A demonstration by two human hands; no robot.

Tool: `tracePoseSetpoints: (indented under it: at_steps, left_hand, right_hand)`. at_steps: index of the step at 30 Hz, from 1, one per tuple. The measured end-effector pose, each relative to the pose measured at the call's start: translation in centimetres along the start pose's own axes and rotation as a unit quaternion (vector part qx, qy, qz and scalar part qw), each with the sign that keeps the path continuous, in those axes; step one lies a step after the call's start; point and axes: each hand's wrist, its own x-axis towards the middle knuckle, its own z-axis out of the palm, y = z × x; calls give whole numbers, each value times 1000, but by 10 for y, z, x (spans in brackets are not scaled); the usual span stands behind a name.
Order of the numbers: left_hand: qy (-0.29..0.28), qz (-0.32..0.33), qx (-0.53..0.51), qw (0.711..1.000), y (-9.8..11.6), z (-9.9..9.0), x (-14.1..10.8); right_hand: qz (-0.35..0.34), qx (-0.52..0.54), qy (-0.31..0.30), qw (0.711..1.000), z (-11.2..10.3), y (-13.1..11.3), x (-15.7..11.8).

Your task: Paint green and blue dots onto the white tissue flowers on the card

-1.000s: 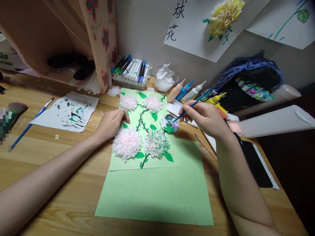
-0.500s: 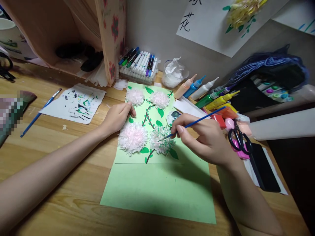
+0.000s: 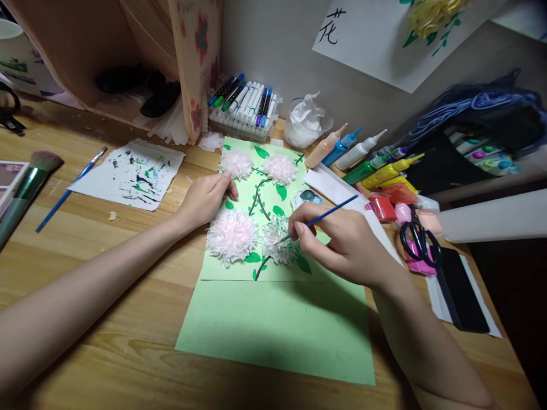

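My right hand (image 3: 337, 245) pinches a thin blue paintbrush (image 3: 331, 212). The brush tip touches a white, green-flecked paper flower (image 3: 280, 250) at the lower right of the light green sheet (image 3: 245, 273). My left hand (image 3: 209, 196) rests on that sheet's left edge, fingers loosely curled under and nothing seen in them. Just below it lies a large pale pink flower (image 3: 233, 234); two smaller pink ones (image 3: 237, 163) sit above. Painted dark stems and green leaves run between the flowers. Partly behind my right hand is a small white palette (image 3: 305, 197) with dark paint.
Paint bottles (image 3: 339, 149) and a marker box (image 3: 243, 122) line the wall beside a plastic cup with tissue (image 3: 305, 122). Scissors (image 3: 419, 242) and a black phone (image 3: 461, 290) lie right. A paint-stained cloth (image 3: 137, 173), another brush (image 3: 70, 191) and a makeup brush (image 3: 29, 188) lie left.
The paintbrush has tipped lower and its far end has shifted left, with my right hand slightly further left. My left hand stays in place. The whole view has shifted slightly.
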Motion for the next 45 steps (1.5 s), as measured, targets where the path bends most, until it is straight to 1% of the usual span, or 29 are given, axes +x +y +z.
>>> tracePoseSetpoints:
  at_steps: [3,6,8,13,20,25,31,39,43,45]
  left_hand:
    - [-2,0,1,1000,1,0,0]
    - [-2,2,6,1000,2,0,0]
    - [-1,1,8,1000,2,0,0]
    - [2,-3,12,1000,3,-1,0]
    - [5,2,4,1000,2,0,0]
    - [3,-5,2,1000,3,0,0]
    - [0,-8,2,1000,2,0,0]
    - [-4,-3,18,1000,1,-1,0]
    - [-2,3,15,1000,2,-1,0]
    - [-1,4,12,1000,2,-1,0]
  right_hand:
    - [-5,8,3,1000,-3,-1,0]
    - [5,0,12,1000,-5,-1,-1]
    - [11,-8,9,1000,-4,-1,-1]
    - [-3,-3,3,1000,1,0,0]
    - [29,-4,7,1000,-3,2,0]
    - [3,-8,9,1000,1,2,0]
    - [24,4,24,999,-7,3,1]
    - [-6,-18,12,1000,1,4,0]
    - [-5,-22,36,999,-3,5,0]
    - [2,-28,35,999,-2,6,0]
